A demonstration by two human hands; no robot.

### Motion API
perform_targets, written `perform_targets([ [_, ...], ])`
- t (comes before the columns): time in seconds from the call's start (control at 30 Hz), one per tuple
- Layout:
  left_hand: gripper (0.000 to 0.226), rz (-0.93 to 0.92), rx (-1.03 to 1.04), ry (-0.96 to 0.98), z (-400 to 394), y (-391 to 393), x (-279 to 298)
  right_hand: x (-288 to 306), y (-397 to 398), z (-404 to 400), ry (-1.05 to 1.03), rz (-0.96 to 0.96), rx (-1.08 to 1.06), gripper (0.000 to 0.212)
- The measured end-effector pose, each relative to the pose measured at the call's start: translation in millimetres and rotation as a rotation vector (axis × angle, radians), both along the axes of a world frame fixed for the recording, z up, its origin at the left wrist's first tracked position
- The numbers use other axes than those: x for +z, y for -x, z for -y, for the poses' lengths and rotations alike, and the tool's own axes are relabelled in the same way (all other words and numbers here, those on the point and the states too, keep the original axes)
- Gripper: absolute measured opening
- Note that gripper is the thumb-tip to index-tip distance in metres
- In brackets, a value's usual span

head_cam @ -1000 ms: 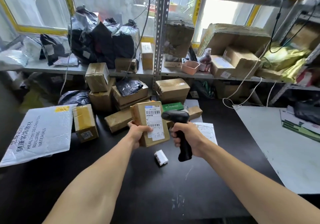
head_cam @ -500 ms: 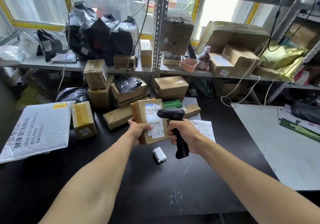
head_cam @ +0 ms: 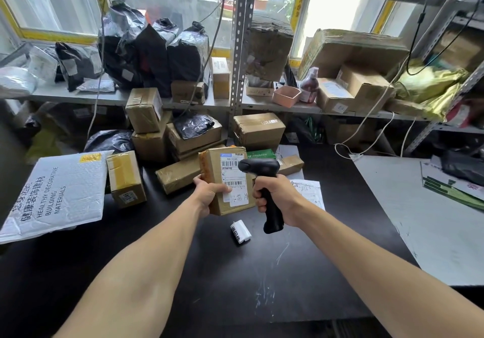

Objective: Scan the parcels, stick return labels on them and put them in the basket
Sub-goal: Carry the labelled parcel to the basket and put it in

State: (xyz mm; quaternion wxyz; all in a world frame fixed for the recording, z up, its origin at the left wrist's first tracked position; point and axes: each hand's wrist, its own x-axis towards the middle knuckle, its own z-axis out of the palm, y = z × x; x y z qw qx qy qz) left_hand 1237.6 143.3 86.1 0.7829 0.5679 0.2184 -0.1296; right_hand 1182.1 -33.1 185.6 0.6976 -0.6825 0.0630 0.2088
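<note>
My left hand [head_cam: 209, 193] grips a small brown cardboard parcel [head_cam: 214, 165] by its lower left side and holds it upright above the black table [head_cam: 183, 272], white shipping label facing me. My right hand [head_cam: 277, 193] grips the handle of a black barcode scanner [head_cam: 260, 167]. The scanner's head overlaps the label's right edge. A small white roll of return labels [head_cam: 240, 233] lies on the table just below both hands. No basket is in view.
Taped brown boxes [head_cam: 258, 129] and black bags [head_cam: 193, 125] are piled behind my hands against a metal shelf. A white padded mailer [head_cam: 57, 193] and a yellow-taped box [head_cam: 125, 178] lie at left. Papers [head_cam: 309, 189] lie at right beside a grey table [head_cam: 419, 220].
The parcel and the scanner have drawn a little closer together, the scanner's head now overlapping the label's edge. My view has shifted slightly.
</note>
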Motion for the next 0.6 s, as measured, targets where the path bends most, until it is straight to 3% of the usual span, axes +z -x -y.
perform_targets([
  [0.2,0.071,-0.023,-0.018,-0.001,-2,0,-4,-8,-4,3,0.009,0.004,0.004,0.02],
  [0.33,0.07,-0.065,-0.028,0.014,-12,5,-11,-31,-13,15,0.121,0.02,-0.044,0.023],
  [0.5,0.105,-0.125,-0.047,0.093,-42,13,-32,-92,-32,33,0.423,-0.002,-0.1,0.014],
  [0.6,0.097,-0.173,-0.082,0.083,-58,21,-42,-128,-42,44,0.684,0.013,-0.045,0.017],
])
